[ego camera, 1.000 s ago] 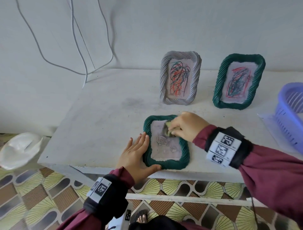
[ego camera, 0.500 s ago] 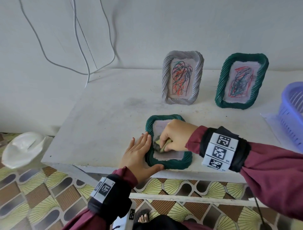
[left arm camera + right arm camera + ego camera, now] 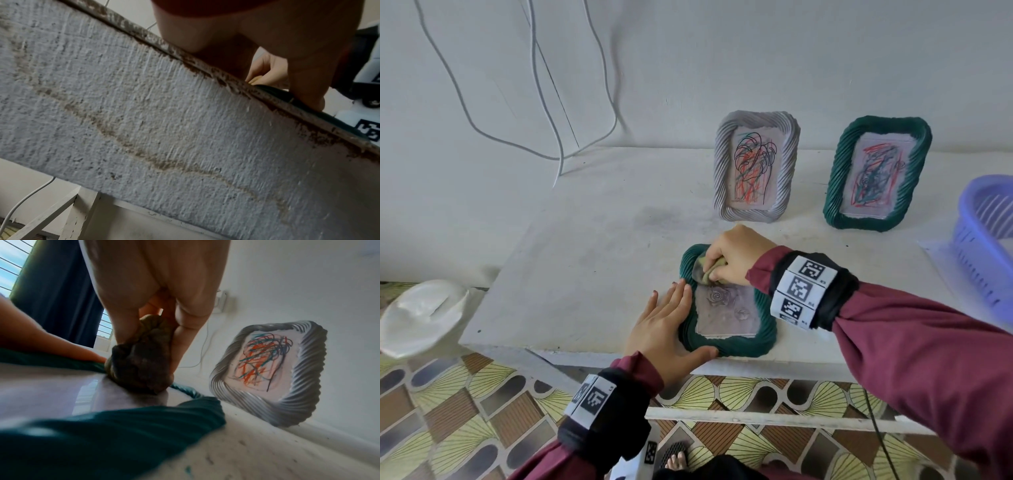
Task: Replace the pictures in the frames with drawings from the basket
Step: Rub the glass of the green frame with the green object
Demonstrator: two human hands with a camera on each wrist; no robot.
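Head view: on the flat green frame [image 3: 729,342] at the desk [image 3: 585,260] edge, the right hand [image 3: 739,255], pinching a cloth [image 3: 710,274], has wiped back up its glass, the spread left hand [image 3: 664,329] steadying, so swapping waits.

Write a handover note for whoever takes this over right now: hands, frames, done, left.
Left hand: flat, fingers straight, steadying the left edge of the flat green frame at the table's front edge.
Right hand: grip on a wadded cloth, pressed onto that frame's glass at its far end.
Grey frame and second green frame stand upright at the back, both showing scribble drawings.
Purple basket at the right; contents not visible.
Done: two frames look finished.
Left: the flat frame shows a faint rose picture, not a drawing; likely swap it and stand it up.
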